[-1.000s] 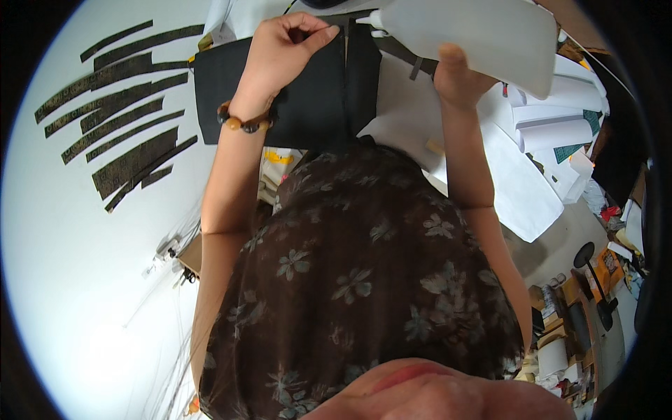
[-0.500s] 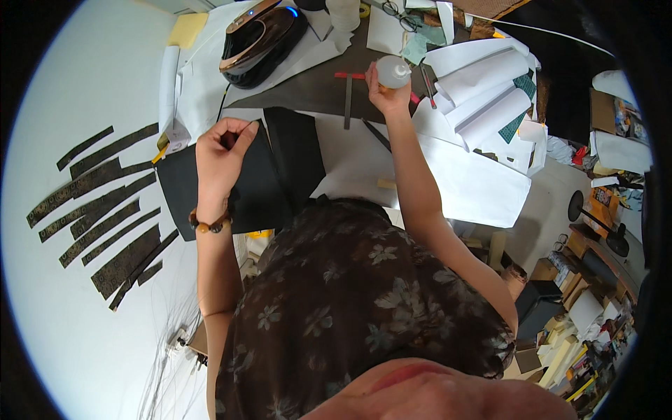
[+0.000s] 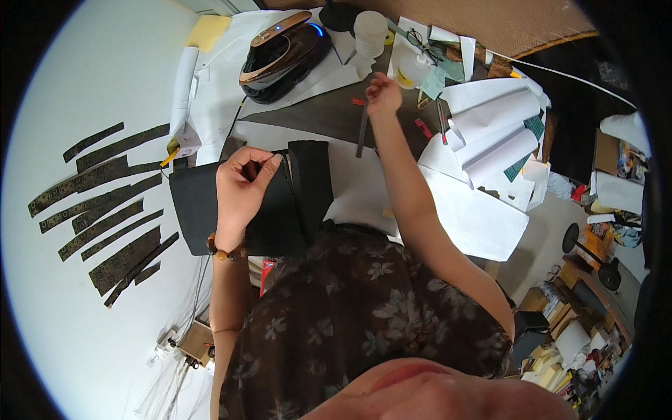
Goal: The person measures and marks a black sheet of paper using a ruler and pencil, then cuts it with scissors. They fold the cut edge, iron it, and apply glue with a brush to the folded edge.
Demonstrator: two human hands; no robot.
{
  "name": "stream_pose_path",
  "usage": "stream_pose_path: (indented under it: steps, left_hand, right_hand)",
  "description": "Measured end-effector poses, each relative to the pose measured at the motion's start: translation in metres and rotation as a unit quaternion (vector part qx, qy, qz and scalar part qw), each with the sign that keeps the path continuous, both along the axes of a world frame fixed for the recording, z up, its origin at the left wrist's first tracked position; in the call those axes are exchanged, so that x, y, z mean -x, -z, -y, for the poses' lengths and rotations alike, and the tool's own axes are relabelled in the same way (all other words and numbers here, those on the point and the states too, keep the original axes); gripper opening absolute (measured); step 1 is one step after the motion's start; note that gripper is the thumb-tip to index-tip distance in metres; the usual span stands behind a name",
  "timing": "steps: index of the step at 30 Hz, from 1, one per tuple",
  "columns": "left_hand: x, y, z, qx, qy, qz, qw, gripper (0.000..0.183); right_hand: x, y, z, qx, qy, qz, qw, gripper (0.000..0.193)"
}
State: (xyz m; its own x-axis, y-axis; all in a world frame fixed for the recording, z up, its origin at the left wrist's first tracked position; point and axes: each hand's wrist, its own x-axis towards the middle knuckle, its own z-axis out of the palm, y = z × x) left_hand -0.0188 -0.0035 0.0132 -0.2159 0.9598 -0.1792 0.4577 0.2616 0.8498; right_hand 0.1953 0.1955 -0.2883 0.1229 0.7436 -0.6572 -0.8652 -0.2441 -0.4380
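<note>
My left hand, a beaded bracelet at its wrist, pinches the top edge of a flat black fabric panel between thumb and fingertips. A second black fabric panel lies just right of it, with a narrow pale-edged slit between them. My right hand is over the far part of the table, its fingers loosely curled with nothing in them. Just to its right stands a translucent squeeze bottle with a yellow patch, apart from the fingers. A dark T-shaped ruler with a red end lies below the hand.
A black and copper iron with a blue light stands at the far left. Rolled white paper and a red-and-black pen-like tool lie on the right. Eyeglasses rest at the back. Dark patterned strips hang on the left wall.
My right hand has let go of the squeeze bottle, which now stands farther back on the table. My left hand keeps its pinch on the black fabric panel. The whole view has shifted slightly.
</note>
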Motion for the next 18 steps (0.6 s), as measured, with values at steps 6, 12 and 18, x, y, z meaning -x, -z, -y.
stream_pose_path:
  steps: [6, 12, 18]
  left_hand:
    - [0.001, -0.006, -0.005, 0.018, 0.011, 0.001, 1.000, 0.008]
    - [0.003, -0.004, -0.001, 0.011, 0.001, 0.001, 1.000, 0.007]
    - [-0.001, -0.007, -0.003, 0.010, 0.001, -0.006, 1.000, 0.009]
  right_hand:
    - [0.066, 0.005, -0.079, -0.219, -0.222, 0.729, 0.609, 0.013]
    - [0.096, 0.003, -0.106, -0.155, -0.400, 0.795, 0.429, 0.025]
    - [0.083, 0.026, -0.105, -0.174, -0.359, 0.826, 0.398, 0.021]
